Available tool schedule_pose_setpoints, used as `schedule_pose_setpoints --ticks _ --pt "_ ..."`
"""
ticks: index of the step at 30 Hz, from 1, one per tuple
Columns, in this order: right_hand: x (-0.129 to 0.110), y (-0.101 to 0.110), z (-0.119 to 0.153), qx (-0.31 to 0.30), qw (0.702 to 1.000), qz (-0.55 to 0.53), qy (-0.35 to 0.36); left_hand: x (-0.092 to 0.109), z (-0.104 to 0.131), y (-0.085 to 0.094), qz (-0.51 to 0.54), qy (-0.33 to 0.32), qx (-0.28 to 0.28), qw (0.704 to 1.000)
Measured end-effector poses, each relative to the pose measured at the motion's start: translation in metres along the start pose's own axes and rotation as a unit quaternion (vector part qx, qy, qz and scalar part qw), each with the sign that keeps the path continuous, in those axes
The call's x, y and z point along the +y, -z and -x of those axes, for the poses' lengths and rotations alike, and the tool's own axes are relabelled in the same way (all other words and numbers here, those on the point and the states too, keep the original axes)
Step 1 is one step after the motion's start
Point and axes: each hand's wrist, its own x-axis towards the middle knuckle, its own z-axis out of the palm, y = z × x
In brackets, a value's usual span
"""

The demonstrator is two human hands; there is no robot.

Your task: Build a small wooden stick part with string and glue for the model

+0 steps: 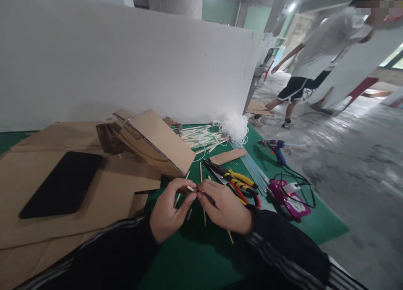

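My left hand (168, 210) is closed in a pinch on a short pale wooden stick (190, 189). Fingertips of my right hand (225, 207) meet it from the other side, also pinched; a tiny brownish bit shows between them, too small to name. Below the hands, longer thin sticks (200, 170) lie on the green tabletop (185, 256). Just beyond my right hand are yellow-and-black handled pliers (242, 178) and a red-handled tool (239, 192), partly hidden by the hand.
A cardboard box (157, 143) leans behind my left hand, near a black tablet-like slab (63, 185) on cardboard sheets (119, 206). Rightward lie a stick pile (201, 134), white cord (234, 128), clear glue sticks (255, 168), a blue glue gun (277, 149) and a purple device (288, 199). A person (327, 50) walks beyond.
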Motion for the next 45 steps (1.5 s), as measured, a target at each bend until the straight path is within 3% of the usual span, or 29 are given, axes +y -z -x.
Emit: schedule_pose_setpoints --ticks 8,45 --pt "0.0021 -0.0023 -0.0004 -0.003 1.000 0.027 -0.002 0.0038 -0.0025 0.0050 -0.056 -0.012 -0.044 0.997" --pt "0.0013 -0.0062 -0.0001 0.040 0.999 0.024 -0.016 0.0019 -0.0024 0.0044 -0.030 0.003 -0.061 0.998"
